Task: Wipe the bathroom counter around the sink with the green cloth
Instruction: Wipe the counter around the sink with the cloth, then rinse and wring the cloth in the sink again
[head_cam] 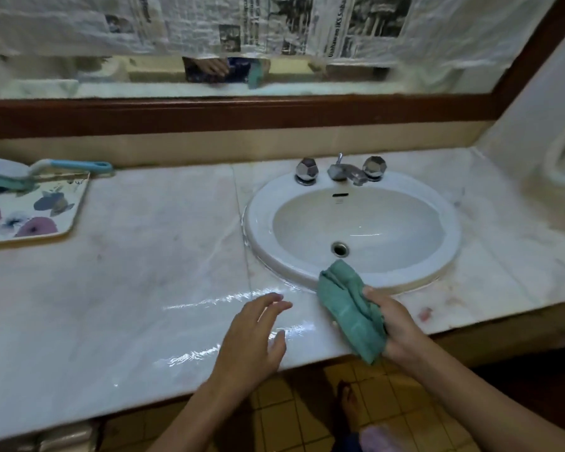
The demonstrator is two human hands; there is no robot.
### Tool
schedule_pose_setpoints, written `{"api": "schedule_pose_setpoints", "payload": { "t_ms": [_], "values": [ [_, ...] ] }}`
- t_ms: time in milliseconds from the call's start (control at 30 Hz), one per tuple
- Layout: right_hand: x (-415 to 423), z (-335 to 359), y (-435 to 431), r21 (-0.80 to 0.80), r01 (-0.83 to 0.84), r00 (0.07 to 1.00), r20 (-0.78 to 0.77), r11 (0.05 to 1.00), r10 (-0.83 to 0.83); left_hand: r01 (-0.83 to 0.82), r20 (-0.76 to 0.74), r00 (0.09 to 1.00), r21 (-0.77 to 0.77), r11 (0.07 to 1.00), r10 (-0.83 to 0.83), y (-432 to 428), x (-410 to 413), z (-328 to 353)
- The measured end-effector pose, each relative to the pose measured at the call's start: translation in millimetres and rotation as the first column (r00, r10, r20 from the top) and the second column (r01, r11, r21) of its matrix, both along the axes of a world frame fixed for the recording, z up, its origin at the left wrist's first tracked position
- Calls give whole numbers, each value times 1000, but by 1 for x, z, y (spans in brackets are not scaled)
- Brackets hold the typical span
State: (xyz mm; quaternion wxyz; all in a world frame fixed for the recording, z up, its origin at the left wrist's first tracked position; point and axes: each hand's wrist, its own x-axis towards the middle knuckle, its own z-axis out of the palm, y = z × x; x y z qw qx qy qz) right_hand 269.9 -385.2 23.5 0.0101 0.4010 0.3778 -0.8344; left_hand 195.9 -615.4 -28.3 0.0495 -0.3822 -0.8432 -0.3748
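Only the head view to go on, so here's what I get from it.

The cloth (349,308) is bunched into a thick fold and sits in the right hand (402,331). It's at the front of the worktop (128,288), right where the near rim of the sink (450,230) meets the marble. Its long axis runs roughly front to back. The far end pokes over the sink's front rim and the near end hangs at the worktop's front edge. The hand grips it from the right side with the thumb (371,293) clamped on top. The other right fingers are tucked under the fold, so I can't tell exactly how they lie. I also can't tell whether the cloth is pressed flat on the marble or just off it.

The left hand (252,337) is just to the left of the cloth. Its fingers (271,303) are spread loose and hold nothing, over a wet streak (229,300) on the worktop.

What matters for the next move, as I read it, is that the cloth lies left of the right palm. A sweep leftward along the sink's curve would lead with cloth, not knuckles. The right hand is the one to do it, and the left hand sits right in that path, so I'd want it out of the way. The dry-looking stretch right of the sink, with its reddish marks (426,313), is the other direction to go.

Further back there's the tap (343,172), and far left a flowered tray (30,220) with a brush (46,169) on it.
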Motion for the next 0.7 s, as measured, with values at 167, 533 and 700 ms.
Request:
{"api": "schedule_pose_setpoints", "payload": {
  "t_ms": [167,533,700],
  "values": [
    [2,30,62,-360,-337,941,-168,870,295,246,-77,959,-260,934,-274,104,-16,21],
    [-57,69,217,117,-885,460,88,450,883,110,-525,763,-469,877,-377,279,-85,92],
    [-95,87,248,292,-939,285,354,184,891,-41,-483,785,-665,745,-388,306,-109,135]
  ]
}}
